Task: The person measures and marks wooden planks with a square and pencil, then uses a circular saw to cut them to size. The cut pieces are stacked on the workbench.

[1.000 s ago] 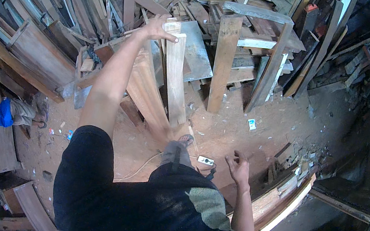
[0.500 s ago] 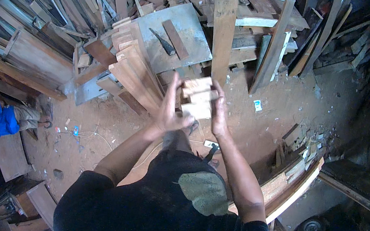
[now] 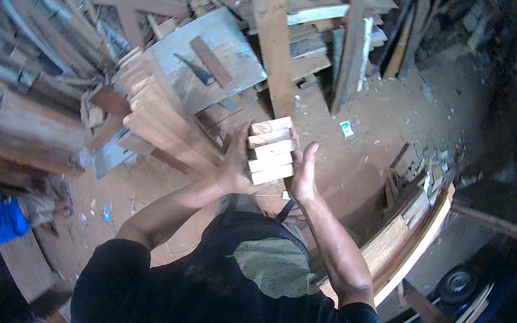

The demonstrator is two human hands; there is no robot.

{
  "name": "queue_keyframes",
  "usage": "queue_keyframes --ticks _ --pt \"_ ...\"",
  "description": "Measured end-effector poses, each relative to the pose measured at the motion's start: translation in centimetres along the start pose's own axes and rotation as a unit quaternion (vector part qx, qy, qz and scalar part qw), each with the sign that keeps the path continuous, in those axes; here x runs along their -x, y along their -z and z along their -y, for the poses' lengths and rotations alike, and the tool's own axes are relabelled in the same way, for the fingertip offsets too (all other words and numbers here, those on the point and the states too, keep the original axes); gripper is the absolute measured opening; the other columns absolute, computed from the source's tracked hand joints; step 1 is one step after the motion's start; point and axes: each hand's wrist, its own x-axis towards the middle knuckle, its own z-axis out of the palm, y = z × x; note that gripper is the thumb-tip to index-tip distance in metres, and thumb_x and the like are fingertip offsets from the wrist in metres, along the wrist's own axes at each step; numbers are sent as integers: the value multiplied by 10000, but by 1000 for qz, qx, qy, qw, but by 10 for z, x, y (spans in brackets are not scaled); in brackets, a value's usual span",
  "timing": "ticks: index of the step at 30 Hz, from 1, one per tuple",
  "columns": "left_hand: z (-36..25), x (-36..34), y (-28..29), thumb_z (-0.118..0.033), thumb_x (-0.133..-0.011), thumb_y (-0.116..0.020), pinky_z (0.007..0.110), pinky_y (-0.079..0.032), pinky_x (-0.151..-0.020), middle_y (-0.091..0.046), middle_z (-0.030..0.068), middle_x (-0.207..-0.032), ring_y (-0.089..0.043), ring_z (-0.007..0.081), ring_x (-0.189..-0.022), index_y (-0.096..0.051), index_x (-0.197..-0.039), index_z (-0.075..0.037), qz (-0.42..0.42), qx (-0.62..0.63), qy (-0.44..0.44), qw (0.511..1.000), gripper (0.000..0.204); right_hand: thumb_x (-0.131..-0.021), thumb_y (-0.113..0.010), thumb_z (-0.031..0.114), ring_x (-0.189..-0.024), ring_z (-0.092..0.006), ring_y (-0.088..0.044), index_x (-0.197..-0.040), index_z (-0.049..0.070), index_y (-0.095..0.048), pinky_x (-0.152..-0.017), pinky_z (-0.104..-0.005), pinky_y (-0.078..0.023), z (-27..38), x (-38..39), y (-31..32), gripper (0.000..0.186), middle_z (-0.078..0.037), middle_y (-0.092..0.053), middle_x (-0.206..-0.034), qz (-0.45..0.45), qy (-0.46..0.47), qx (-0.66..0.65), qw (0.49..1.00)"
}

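Observation:
Between my hands is a stack of several short, pale wooden pieces, their cut ends facing up at me. My left hand grips the stack's left side, its fingers partly hidden behind the wood. Against the right side rests my right hand, thumb raised off the wood and the other fingers mostly hidden behind the stack. The pieces lie one against another, with their edges slightly uneven.
Long wooden boards lean in a row on the left, beside a grey panel bearing a dark tool and a wood strip. Scrap timber stands behind. Long planks lie at right. A person in blue is at far left.
The stack has come lower and nearer to me, its ends now facing up more squarely. My right thumb has lifted away from the wood. The whole view has turned a little.

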Motion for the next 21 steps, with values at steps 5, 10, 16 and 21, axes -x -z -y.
queue_keyframes --ticks 5,10,16,21 --pt "-32 -69 30 -468 -786 -859 549 -413 -1118 -482 244 -1506 -537 397 -1326 -56 -1587 82 -13 180 -33 983 1261 -736 -633 928 -1611 -347 -147 -1680 11 41 -1312 -488 -116 84 48 -10 1479 -217 -103 -1746 3 194 137 971" --pt "-90 -162 67 -472 -823 -802 548 -411 -1129 -491 240 -1509 -538 391 -1336 -121 -1577 68 -3 271 -105 957 1151 -561 -939 706 -1597 -487 -100 -1655 -40 21 -1308 -551 -145 6 121 73 1636 -323 -93 -1712 -121 127 565 806" --pt "-189 -244 90 -477 -869 -734 546 -408 -1143 -501 236 -1513 -539 383 -1347 -198 -1564 51 1 352 -202 914 1025 -588 -991 569 -1546 -464 -284 -1653 -39 -49 -1274 -537 -261 -46 159 105 1546 -314 -263 -1655 -306 242 406 826" --pt "-278 -296 73 -481 -906 -678 545 -406 -1154 -509 232 -1516 -540 377 -1356 -263 -1554 36 24 448 -266 853 927 -566 -1020 473 -1470 -451 -419 -1652 -33 -105 -1229 -534 -356 0 228 124 1507 -293 -393 -1582 -412 244 396 783"
